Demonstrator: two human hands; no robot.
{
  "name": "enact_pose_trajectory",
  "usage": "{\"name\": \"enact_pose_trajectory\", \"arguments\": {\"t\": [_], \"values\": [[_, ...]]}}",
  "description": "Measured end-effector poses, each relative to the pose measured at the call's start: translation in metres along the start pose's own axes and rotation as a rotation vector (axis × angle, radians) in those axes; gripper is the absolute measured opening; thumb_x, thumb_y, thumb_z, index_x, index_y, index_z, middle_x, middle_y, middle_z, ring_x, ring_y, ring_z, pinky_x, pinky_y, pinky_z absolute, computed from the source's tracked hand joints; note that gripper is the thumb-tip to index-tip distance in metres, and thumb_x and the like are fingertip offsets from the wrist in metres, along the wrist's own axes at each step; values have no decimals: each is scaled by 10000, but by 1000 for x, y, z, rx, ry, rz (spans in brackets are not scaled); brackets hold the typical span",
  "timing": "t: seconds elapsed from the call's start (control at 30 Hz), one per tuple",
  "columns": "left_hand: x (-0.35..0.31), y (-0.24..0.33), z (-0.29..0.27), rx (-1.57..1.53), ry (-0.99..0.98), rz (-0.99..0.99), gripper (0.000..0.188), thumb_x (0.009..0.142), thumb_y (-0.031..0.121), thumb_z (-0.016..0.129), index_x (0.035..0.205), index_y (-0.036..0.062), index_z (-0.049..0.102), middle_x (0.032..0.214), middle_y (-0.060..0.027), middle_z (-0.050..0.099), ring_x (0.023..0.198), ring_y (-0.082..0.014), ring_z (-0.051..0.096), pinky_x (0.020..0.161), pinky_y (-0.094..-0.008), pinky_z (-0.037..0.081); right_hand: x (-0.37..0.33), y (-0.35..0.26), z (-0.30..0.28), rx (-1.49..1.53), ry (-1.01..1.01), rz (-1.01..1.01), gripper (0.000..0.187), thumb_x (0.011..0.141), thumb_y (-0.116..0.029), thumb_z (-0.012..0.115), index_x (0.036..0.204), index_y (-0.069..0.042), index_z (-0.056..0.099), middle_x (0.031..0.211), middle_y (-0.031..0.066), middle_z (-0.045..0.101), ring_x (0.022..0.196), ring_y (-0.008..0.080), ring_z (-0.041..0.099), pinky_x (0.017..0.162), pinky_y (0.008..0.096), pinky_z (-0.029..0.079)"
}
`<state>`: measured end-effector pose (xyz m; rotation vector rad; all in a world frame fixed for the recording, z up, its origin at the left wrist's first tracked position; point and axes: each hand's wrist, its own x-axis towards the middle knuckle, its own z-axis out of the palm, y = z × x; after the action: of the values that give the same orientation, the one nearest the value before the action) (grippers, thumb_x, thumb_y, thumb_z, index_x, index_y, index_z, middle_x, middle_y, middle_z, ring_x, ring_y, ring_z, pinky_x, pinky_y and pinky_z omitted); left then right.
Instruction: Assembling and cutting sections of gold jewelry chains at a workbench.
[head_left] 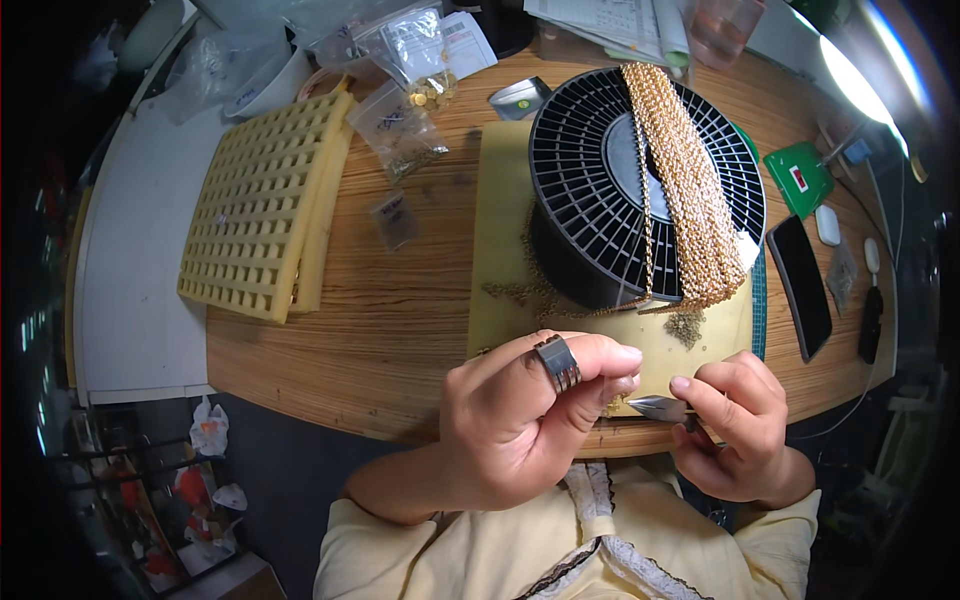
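My left hand point(515, 420) is closed, with thumb and index finger pinched on a small gold-coloured piece point(614, 404), too small to make out fully. A wide dark ring point(559, 364) sits on one of its fingers. In my right hand point(738, 430) are small pointed pliers point(658, 407), their tips directed left toward the gold piece, close beside it. Beyond my hands a large black spool point(580, 170) lies on its side face, with a thick bundle of gold chain point(690, 180) draped over it. A little heap of tiny metal rings point(686, 327) lies in front of the spool.
Under the spool is a pale yellow board point(500, 220) on the wooden table point(390, 340). Yellow gridded trays point(255, 200) are stacked at left. Plastic bags point(395, 125) lie behind; a phone point(800, 288) and a green card point(798, 178) are at right.
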<state>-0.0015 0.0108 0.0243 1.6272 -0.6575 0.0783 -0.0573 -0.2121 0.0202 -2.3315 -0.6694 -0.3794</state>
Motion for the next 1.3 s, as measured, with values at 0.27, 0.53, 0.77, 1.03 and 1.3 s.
{"name": "enact_pose_trajectory", "arguments": {"t": [0.27, 0.53, 0.77, 1.03, 1.3], "values": [[0, -4, -4, -124, -120, 3, 64, 962, 10, 561, 1001, -31, 589, 880, -160, 671, 848, -218, 697, 784, -339, 583, -4, 4, -1, 117, -32, 55, 591, 525, -46, 695, 1116, -36, 682, 848, 68, 596, 628, 212, 501, 574, 316, 425], [7, -6, 7, 131, 1, -141, 164, 886, 82, 700, 984, -49, 688, 896, -146, 711, 768, -179, 679, 694, -278, 525, -6, 2, -1, -140, 112, -39, 578, 529, -43, 687, 1106, -14, 676, 832, 80, 562, 637, 231, 488, 558, 331, 403], [10, -29, 27, 342, 52, -4, 161, 816, 32, 715, 967, -6, 673, 796, -172, 631, 675, -345, 627, 570, -412, 497, -3, 3, -1, -121, 104, -46, 572, 529, -46, 691, 1100, -16, 678, 838, 79, 564, 639, 228, 489, 557, 330, 404], [5, -10, 14, 36, 58, -250, 93, 892, -21, 663, 962, -77, 685, 885, -138, 730, 806, -156, 705, 726, -265, 559, -6, 7, -1, -41, 16, 31, 555, 544, -39, 707, 1097, -24, 680, 859, 80, 586, 640, 226, 501, 577, 327, 424], [4, 0, 7, -86, -2, -245, 115, 913, -13, 644, 1000, -84, 666, 895, -144, 724, 835, -166, 705, 769, -267, 562, -1, 6, 0, -10, 5, 31, 551, 551, -33, 709, 1101, -23, 680, 850, 79, 591, 633, 217, 504, 572, 329, 424]]}}
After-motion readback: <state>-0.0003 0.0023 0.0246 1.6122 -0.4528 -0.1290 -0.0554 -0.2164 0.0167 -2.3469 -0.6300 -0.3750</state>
